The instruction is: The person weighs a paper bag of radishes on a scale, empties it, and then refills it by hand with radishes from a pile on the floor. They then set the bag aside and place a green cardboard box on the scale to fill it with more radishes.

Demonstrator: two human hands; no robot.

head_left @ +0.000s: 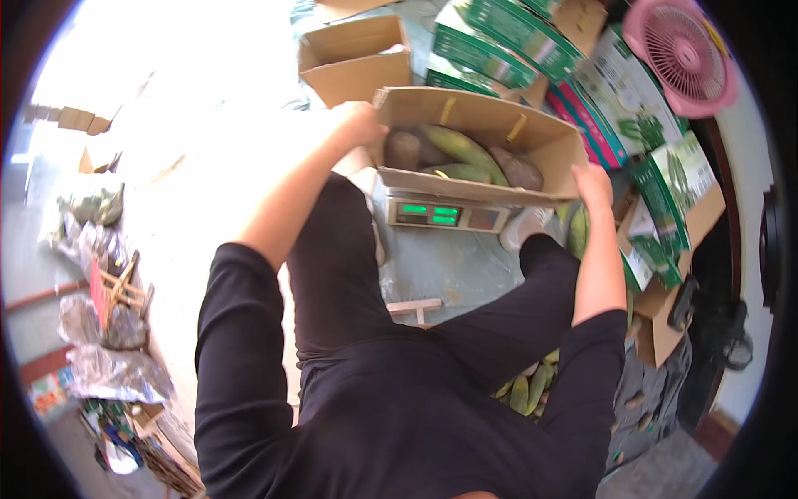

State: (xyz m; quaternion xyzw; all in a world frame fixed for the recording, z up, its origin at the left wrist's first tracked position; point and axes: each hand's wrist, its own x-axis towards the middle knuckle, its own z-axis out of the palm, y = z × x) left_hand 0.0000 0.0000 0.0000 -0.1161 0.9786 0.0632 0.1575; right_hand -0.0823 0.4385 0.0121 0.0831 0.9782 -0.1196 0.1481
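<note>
Both my hands hold an open cardboard box by its opposite ends. At its left end, my left hand is closed on the edge. My right hand grips the right end, its fingers partly hidden by the cardboard. Inside lie long green gourd-like vegetables and rounded brown ones; I cannot tell their exact kind. Just below the box's near side shows a digital scale with lit green displays. Whether the box rests on its platform is hidden.
Another open cardboard box stands beyond. Green-and-white printed cartons are piled at the far right, beside a pink fan. More green vegetables lie by my right leg. Plastic bags sit at the left.
</note>
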